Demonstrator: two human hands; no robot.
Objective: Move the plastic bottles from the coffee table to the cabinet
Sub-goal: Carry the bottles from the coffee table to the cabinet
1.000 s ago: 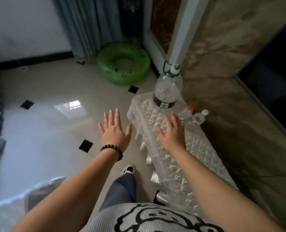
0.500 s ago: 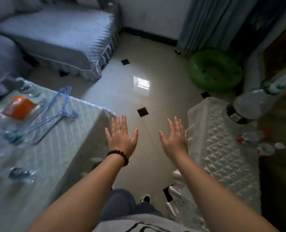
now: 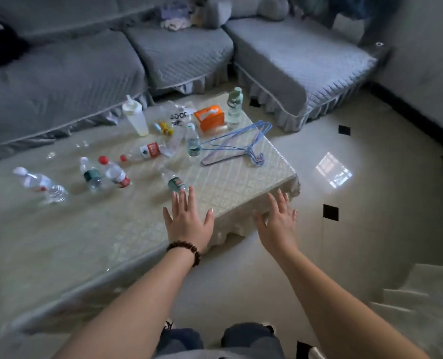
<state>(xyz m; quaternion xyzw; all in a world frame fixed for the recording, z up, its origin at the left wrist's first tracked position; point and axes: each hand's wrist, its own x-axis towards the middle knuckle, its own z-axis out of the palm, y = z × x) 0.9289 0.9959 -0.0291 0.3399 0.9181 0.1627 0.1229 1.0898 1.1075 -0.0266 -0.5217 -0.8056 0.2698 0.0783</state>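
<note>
Several plastic bottles stand or lie on the coffee table (image 3: pixel 241 182). A small green-labelled bottle (image 3: pixel 175 182) lies just beyond the fingertips of my left hand (image 3: pixel 188 222), which is spread flat and holds nothing. Further left are a red-capped bottle (image 3: pixel 114 172), a green-labelled one (image 3: pixel 91 174) and a white-capped one (image 3: pixel 37 182). A red-labelled bottle (image 3: pixel 143 152) lies on its side; another (image 3: pixel 193 140) stands upright. My right hand (image 3: pixel 278 224) hovers empty with straight fingers beside the table's near corner. The cabinet is out of view.
Blue wire hangers (image 3: pixel 237 146), an orange tissue box (image 3: pixel 210 117), a white shaker cup (image 3: pixel 135 116) and a green-capped bottle (image 3: pixel 234 106) share the table. A grey sofa (image 3: pixel 178 50) wraps round behind. Tiled floor (image 3: pixel 370 203) lies to the right.
My view has swung left from the cabinet with its placed bottles to the coffee table. Both hands stay empty and now reach over the table's near corner.
</note>
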